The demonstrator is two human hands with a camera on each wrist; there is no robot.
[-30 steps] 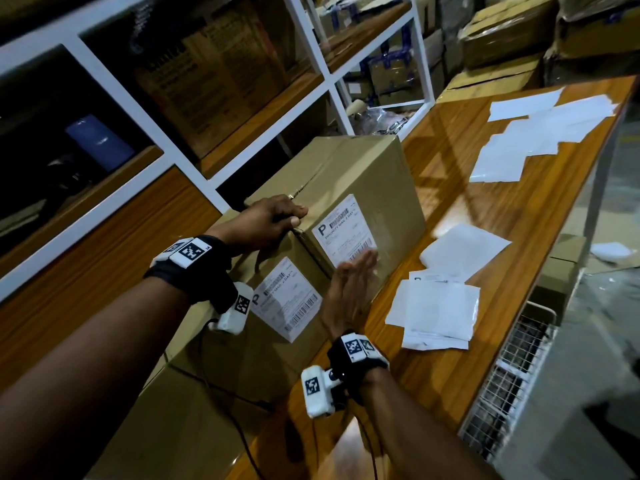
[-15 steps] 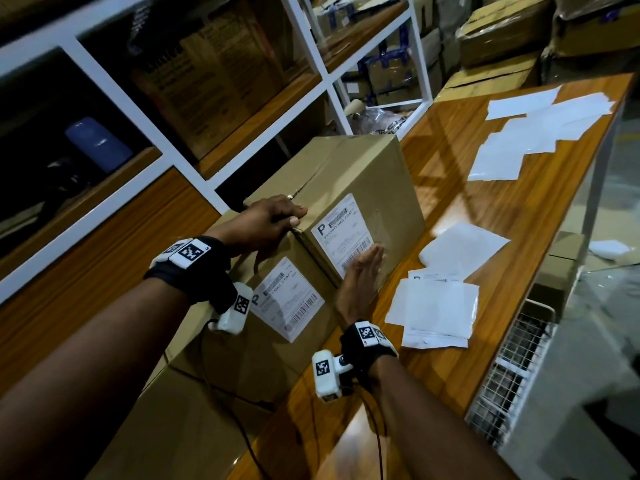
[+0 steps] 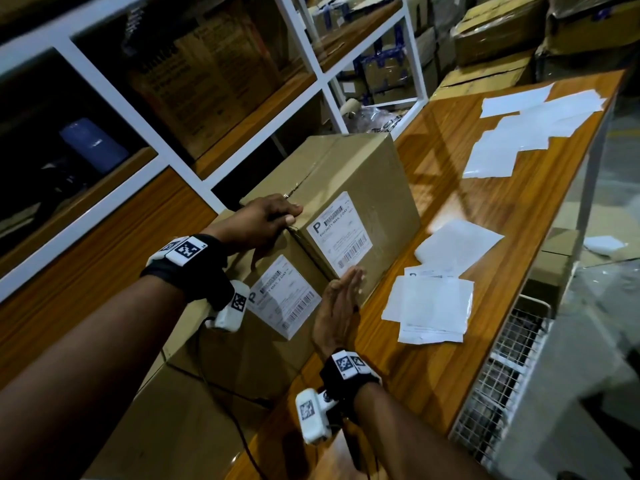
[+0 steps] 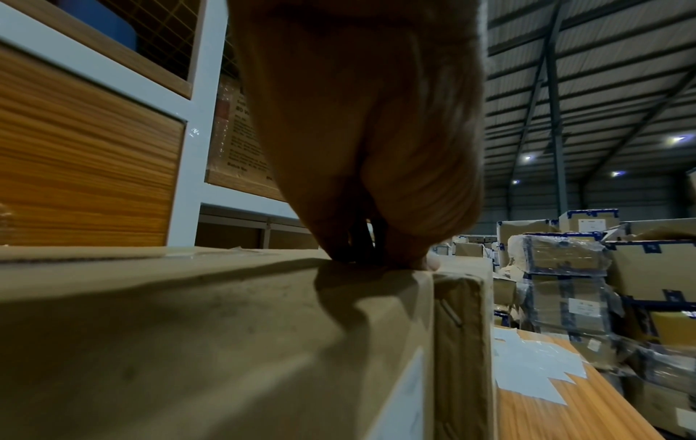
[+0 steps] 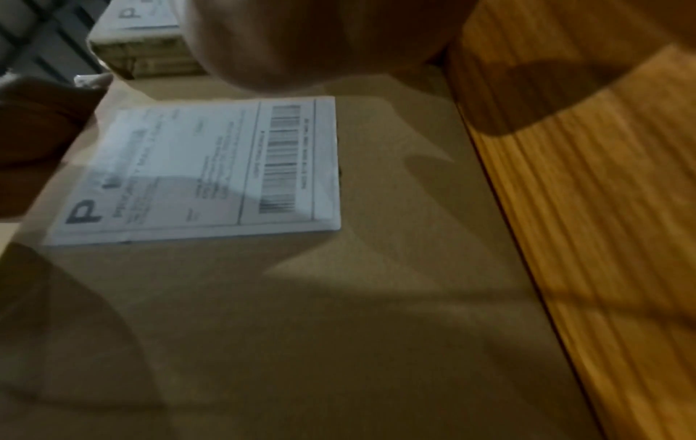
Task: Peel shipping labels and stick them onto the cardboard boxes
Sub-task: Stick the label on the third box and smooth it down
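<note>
Two cardboard boxes stand side by side on the wooden table (image 3: 485, 209). The far box (image 3: 349, 168) carries a white shipping label (image 3: 341, 233) on its side. The near box (image 3: 242, 358) carries its own label (image 3: 284, 296). My left hand (image 3: 273, 220) grips the far box's near top corner, fingers on top and thumb down the side; in the left wrist view its fingertips (image 4: 376, 256) sit on the box's edge (image 4: 226, 327). My right hand (image 3: 343, 296) lies flat, fingers straight, against the far box's side just under its label. The right wrist view shows the near box's label (image 5: 203, 172).
A stack of label sheets (image 3: 429, 306) and a loose backing sheet (image 3: 460, 244) lie to the right of the boxes; more sheets (image 3: 519, 133) lie farther along. A white-framed shelf unit (image 3: 194, 161) stands behind the boxes. A wire basket (image 3: 502, 375) hangs at the table's right edge.
My flat right hand slid forward along the far box's side by the label, then came back toward me and a little lower. The left hand kept its hold on the corner.
</note>
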